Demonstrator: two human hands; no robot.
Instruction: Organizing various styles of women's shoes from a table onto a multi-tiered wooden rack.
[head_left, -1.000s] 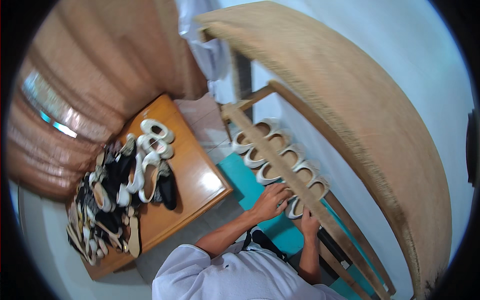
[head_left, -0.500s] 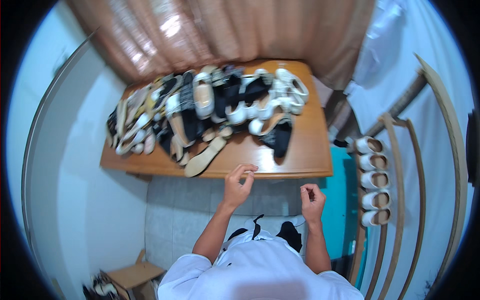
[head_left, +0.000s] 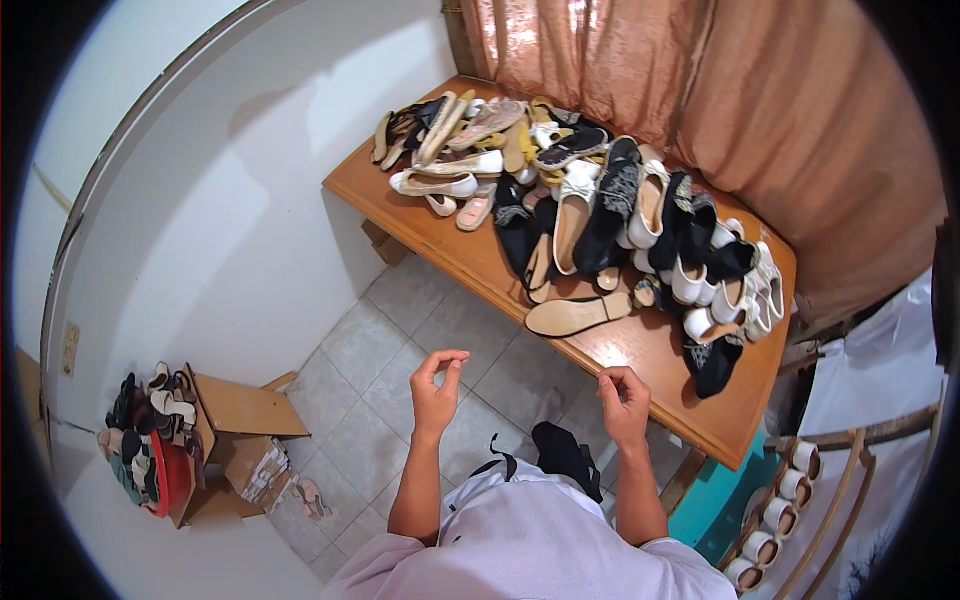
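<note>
While the left hand (head_left: 436,394) hangs above grey floor tiles (head_left: 345,450), thumb and fingers slightly parted, the right hand (head_left: 625,404), well apart from it, curls near the front edge of the wooden desk (head_left: 662,382); whether its fingertips meet, I cannot tell. Mixed shoes (head_left: 617,205) crowd toward the back edge; a sole-up shoe (head_left: 572,316) lies by the front edge, bare wood showing to its right.
</note>
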